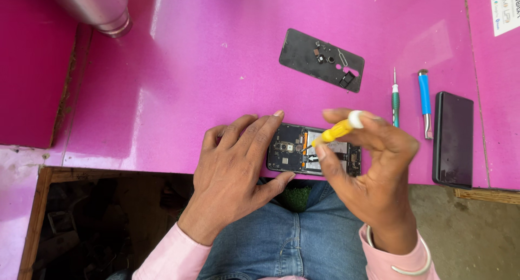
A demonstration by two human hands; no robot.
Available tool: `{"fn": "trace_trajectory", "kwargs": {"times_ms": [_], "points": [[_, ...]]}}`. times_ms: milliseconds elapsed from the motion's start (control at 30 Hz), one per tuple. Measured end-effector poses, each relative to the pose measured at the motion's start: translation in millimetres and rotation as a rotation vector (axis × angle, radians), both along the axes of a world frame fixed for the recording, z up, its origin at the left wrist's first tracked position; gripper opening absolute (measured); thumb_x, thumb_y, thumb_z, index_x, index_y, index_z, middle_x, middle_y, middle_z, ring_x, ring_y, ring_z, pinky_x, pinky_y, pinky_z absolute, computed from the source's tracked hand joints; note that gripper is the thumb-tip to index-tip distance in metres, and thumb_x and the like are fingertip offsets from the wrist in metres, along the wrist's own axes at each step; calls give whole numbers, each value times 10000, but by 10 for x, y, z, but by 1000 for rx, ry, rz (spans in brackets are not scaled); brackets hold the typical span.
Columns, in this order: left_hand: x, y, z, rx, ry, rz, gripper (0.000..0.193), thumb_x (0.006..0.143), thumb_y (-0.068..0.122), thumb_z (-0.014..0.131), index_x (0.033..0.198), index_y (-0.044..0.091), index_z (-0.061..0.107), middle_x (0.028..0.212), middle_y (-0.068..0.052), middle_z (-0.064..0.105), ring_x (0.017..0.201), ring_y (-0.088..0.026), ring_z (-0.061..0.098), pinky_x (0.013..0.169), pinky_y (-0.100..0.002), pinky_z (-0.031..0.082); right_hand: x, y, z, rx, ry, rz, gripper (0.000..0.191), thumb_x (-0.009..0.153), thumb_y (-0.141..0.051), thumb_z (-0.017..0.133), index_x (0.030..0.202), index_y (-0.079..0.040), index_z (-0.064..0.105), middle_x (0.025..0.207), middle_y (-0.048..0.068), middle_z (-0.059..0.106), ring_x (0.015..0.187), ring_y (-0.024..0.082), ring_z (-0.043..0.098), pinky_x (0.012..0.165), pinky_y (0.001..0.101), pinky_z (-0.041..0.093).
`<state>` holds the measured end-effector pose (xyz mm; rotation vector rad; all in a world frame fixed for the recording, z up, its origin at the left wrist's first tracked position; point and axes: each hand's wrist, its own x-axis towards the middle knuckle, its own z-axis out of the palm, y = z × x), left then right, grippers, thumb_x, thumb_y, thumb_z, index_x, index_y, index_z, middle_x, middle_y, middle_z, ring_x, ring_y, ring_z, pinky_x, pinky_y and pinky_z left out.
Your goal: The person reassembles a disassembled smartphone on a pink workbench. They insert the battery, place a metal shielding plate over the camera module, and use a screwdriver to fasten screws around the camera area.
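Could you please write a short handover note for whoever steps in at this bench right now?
Left hand: flat on the opened phone, steadying it at the table edge.
Right hand: grip on the yellow screwdriver, tip on the phone's inner board.
Done: back cover is off, lying further up the table with small parts on it.
Spare: green screwdriver, blue tool, dark phone to the right.
Left: phone not yet closed.

A glossy magenta surface (216, 58) fills most of the view, with soft light glaring off it. Its wooden edge (38, 215) is worn, with a dark gap below. Bare grey floor (471, 236) shows at lower right.
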<state>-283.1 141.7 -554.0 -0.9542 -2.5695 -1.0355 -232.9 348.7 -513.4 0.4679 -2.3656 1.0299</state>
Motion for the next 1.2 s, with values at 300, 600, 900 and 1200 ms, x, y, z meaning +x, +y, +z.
{"fn": "trace_trajectory", "kwargs": {"times_ms": [300, 600, 900, 1200], "points": [[-3, -9, 6, -3, 7, 8, 933, 767, 511, 788, 1512, 80, 430, 1376, -108, 623, 1296, -313, 532, 996, -494, 386, -13, 0, -30, 12, -7, -37, 683, 949, 135, 766, 1402, -65, 296, 1235, 194, 641, 1018, 221, 763, 822, 278, 667], [2, -11, 17, -1, 6, 9, 942, 751, 499, 802, 1507, 76, 432, 1371, -110, 622, 1290, -318, 534, 987, -494, 383, -17, -25, 12, 24, 45, -63, 683, 870, 109, 787, 1325, -64, 309, 1164, 233, 576, 995, 241, 724, 848, 331, 639], [-3, -21, 31, 1, 12, 1, 931, 761, 493, 800, 1509, 76, 433, 1377, -105, 621, 1300, -311, 535, 997, -489, 387, -32, -16, 39, -60, -73, 51, 661, 916, 162, 687, 1380, -60, 273, 1205, 220, 629, 1075, 279, 730, 901, 351, 649], [1, -24, 37, -12, -2, 10, 936, 757, 494, 803, 1507, 72, 435, 1384, -109, 615, 1298, -310, 531, 996, -490, 386, -24, -35, 45, -14, -7, -57, 676, 868, 120, 803, 1328, -66, 345, 1079, 225, 627, 958, 250, 759, 796, 311, 683]]}}
